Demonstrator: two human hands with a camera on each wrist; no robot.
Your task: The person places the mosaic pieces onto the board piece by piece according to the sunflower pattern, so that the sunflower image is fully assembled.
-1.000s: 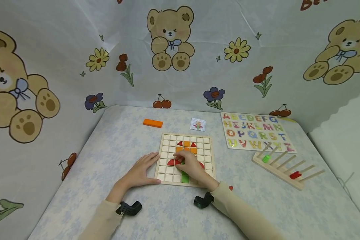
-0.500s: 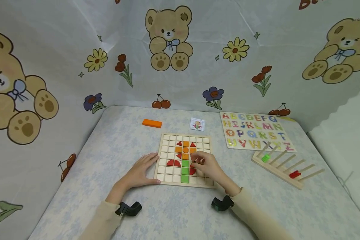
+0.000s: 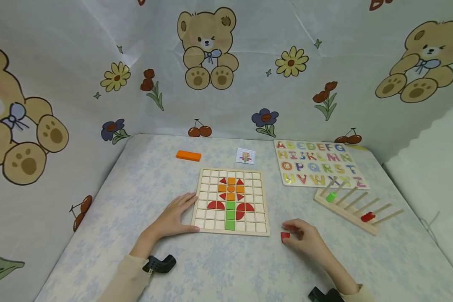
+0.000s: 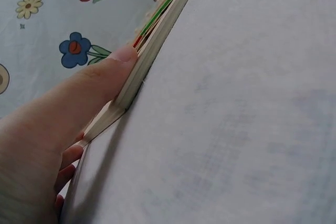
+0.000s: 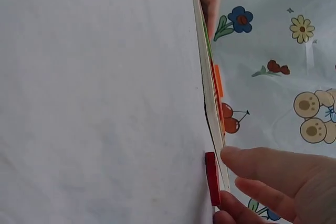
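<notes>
A square wooden grid board [image 3: 204,231] holds red, orange and green pieces in a flower-like pattern. My left hand [image 3: 176,214] rests at its left side, with the thumb against the near left corner and the fingers along the edge. In the left wrist view, the thumb of the left hand [image 4: 68,103] touches the board's rim [image 4: 149,56]. To the right of the board, a loose red piece [image 3: 284,235] lies on the table. My right hand [image 3: 307,239] is at this piece, its thumb and fingers spread around it. The right wrist view shows fingertips close beside the red piece [image 5: 212,179].
Behind the board are an orange block [image 3: 188,155] and a small pattern card [image 3: 245,155]. An alphabet board [image 3: 317,162] lies at the back right. A wooden peg rack [image 3: 345,212] with green and red beads stands in front of it.
My right hand has left the grid board and moved right and nearer, to the loose red piece. A red triangle now shows in the grid where the hand was. The left hand stays put.
</notes>
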